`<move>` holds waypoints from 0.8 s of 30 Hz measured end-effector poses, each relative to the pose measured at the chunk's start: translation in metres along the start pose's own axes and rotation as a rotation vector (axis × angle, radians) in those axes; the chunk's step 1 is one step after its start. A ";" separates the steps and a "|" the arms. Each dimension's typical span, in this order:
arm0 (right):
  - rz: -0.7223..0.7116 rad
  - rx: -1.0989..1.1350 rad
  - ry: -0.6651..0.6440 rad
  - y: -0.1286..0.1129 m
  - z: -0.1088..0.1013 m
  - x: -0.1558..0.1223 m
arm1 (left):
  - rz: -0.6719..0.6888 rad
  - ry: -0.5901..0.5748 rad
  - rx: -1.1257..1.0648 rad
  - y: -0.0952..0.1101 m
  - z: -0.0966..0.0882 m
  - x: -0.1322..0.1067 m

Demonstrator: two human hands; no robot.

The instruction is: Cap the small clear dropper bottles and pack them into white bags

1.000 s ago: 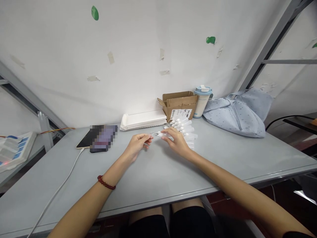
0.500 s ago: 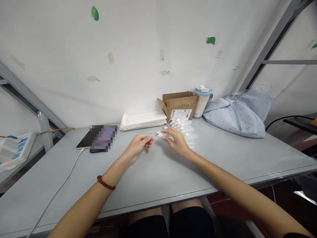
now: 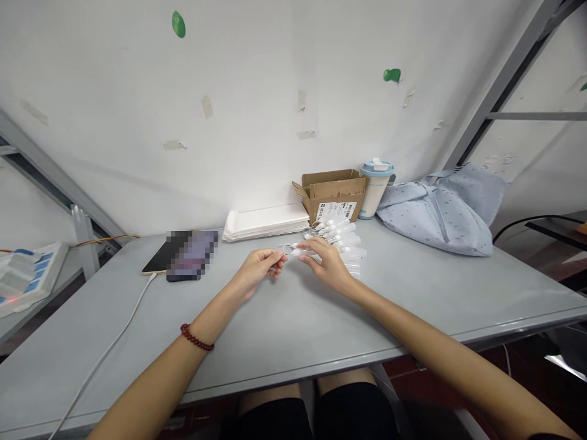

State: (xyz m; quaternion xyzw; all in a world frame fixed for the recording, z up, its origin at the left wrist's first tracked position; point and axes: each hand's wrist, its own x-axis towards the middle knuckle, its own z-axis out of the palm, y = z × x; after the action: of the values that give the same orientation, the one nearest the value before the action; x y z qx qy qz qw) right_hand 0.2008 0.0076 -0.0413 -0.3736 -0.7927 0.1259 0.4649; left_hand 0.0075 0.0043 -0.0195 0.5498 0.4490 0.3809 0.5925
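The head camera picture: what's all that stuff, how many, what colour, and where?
Table: one, grey, centre
Wall: one, white, back
Floor: one, red, below
Green patches: three, green, high up
Tape scraps: several, beige, on wall
Frame bars: several, grey, both sides
Box: one, brown, back
Cup: one, white and blue, right of box
Bag: one, pale blue, right
Flat stack: one, white, left of box
Phones: two, dark, left, blurred
Cables: several, white, orange, black, both sides
Power strip: one, white-blue, far left
Thin loop: one, pale, mid-table
White-tipped pieces: many, clear and white, right of loop
Bracelet: one, red, left wrist
Left hand: one, pinching the loop
Right hand: one, holding a piece
Legs: two, black shorts, bottom
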 end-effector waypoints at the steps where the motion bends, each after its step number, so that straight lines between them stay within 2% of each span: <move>1: 0.002 0.003 0.000 0.000 0.000 0.000 | 0.001 -0.001 0.001 0.000 0.000 0.000; 16: 0.020 0.014 -0.043 -0.004 0.002 -0.003 | 0.040 0.040 0.046 -0.002 0.002 0.000; 24: 0.033 -0.014 -0.019 -0.004 0.004 -0.003 | 0.052 0.066 0.046 -0.003 0.004 0.001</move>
State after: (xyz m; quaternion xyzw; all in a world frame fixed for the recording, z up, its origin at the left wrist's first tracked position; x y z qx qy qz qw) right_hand 0.1969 0.0035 -0.0433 -0.3888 -0.7916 0.1314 0.4527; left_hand 0.0113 0.0036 -0.0221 0.5619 0.4625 0.4035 0.5546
